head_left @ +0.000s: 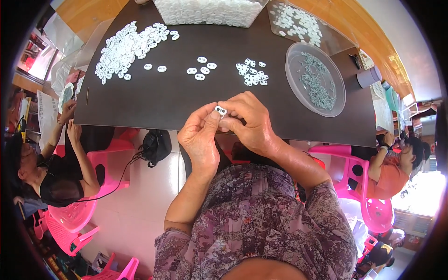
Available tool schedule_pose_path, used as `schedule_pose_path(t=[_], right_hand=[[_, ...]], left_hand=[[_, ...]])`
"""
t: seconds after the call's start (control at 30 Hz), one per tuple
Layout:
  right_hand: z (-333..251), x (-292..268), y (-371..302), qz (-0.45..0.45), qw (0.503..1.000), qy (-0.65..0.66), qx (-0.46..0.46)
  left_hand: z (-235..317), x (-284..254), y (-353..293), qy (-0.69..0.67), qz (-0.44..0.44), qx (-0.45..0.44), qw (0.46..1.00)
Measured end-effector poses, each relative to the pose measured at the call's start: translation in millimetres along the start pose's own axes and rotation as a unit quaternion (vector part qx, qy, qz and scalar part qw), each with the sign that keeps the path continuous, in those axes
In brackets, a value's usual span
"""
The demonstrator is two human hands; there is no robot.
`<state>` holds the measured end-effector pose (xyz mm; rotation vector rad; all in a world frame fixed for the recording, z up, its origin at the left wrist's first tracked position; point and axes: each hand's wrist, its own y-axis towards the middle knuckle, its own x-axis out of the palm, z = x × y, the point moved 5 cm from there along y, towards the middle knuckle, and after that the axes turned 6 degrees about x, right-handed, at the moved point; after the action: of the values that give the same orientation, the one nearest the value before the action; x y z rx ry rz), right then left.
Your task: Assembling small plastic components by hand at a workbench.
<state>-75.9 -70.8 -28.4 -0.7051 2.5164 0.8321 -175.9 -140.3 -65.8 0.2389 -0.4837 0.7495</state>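
Just over the table's near edge, my two hands meet around one small white plastic piece with two dark round holes (220,110). My left hand (199,135) pinches it between thumb and fingers from the left. From the right, the fingers of my right hand (252,122) close on the same piece; its underside is hidden by the thumbs. Beyond my hands lie a small group of white oval pieces with two holes (205,70) and, further right, a cluster of small white blocky pieces (252,74).
A large pile of white ovals (122,51) covers the far left of the dark table (154,102). At right stands a clear round tub (342,88) holding greyish screws. Clear bins (210,23) of white parts stand at the back. Co-workers sit at both sides on pink chairs (347,172).
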Motion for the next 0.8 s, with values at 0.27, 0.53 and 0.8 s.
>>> schedule_pose_path(t=[0.27,0.53,0.8], right_hand=[[-12.9,-2.8,-2.7,0.035,0.991,-0.092,-0.092],[-12.2,-3.3,-4.8,0.066,0.984,-0.093,-0.134],[-16.0,-3.6,-9.5,0.072,0.98,-0.088,-0.163]], left_hand=[[1.4,-0.6,-0.4,-0.015,-0.008,-0.02,1.0],[4.9,2.0,0.0,-0.032,-0.025,-0.031,0.999],[2.7,-6.0,-0.6,0.044,-0.081,0.042,0.995]])
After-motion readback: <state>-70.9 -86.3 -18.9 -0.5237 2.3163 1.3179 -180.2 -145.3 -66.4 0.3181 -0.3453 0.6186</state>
